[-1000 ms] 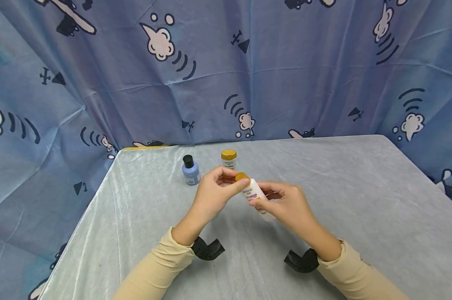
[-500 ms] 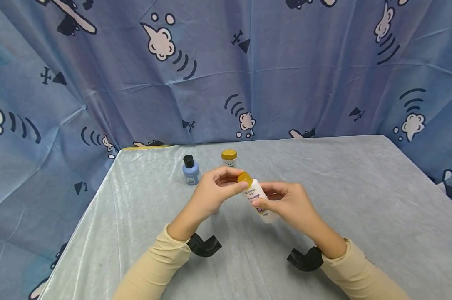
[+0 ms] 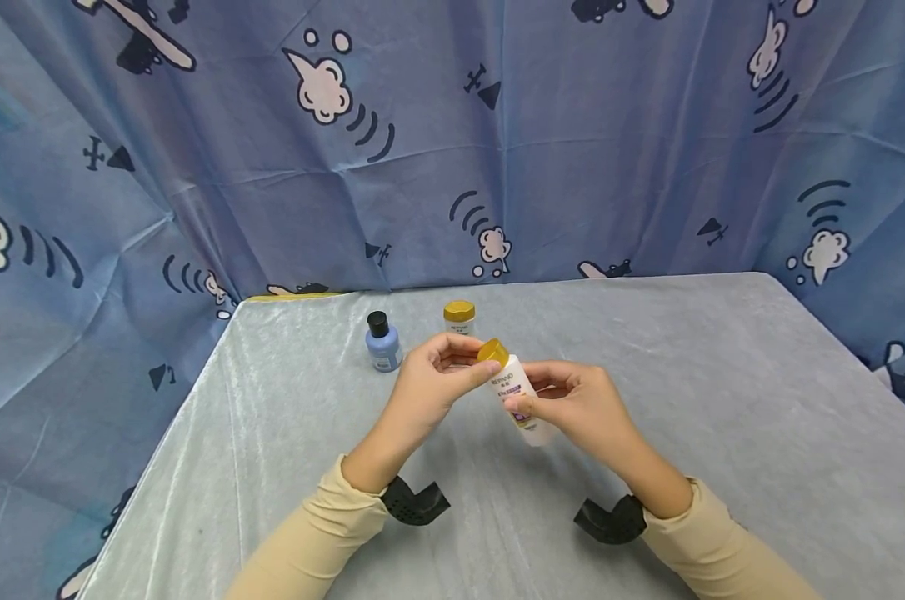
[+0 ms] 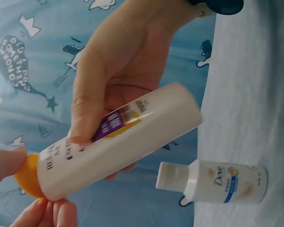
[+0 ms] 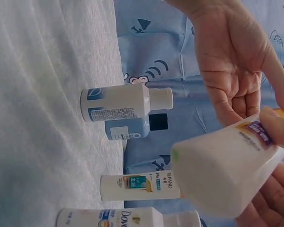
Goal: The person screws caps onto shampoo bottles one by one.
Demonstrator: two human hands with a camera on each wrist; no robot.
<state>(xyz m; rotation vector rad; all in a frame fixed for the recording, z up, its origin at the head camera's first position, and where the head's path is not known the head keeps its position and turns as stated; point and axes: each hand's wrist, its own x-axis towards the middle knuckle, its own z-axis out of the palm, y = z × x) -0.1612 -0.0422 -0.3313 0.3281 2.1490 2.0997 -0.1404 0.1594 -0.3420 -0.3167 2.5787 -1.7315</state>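
A white shampoo-style bottle [image 3: 518, 407] with a gold cap [image 3: 493, 354] is held tilted above the table, its cap end pointing up and to the left. The left hand [image 3: 437, 371] pinches the cap between thumb and fingers. Around the body, the right hand [image 3: 580, 404] grips with its thumb on the printed label. From the left wrist, the cap [image 4: 29, 176] shows seated at the bottle's neck end, fingertips on both sides of it. The bottle's base [image 5: 206, 179] faces the right wrist camera. In that view the left hand [image 5: 234, 61] reaches in from above.
Behind the hands stand a blue bottle with a black cap [image 3: 383, 348] and a gold-capped bottle [image 3: 459, 315], partly hidden. The wrist views show a white Dove bottle [image 4: 229, 182] and a white-and-blue bottle [image 5: 116, 104]. A patterned curtain [image 3: 617, 150] hangs behind the grey-covered table [image 3: 685, 375].
The bottle and cap have shifted slightly right, and more of the gold cap shows past the left thumb. Both hands keep their hold, with the right hand moved a little right.
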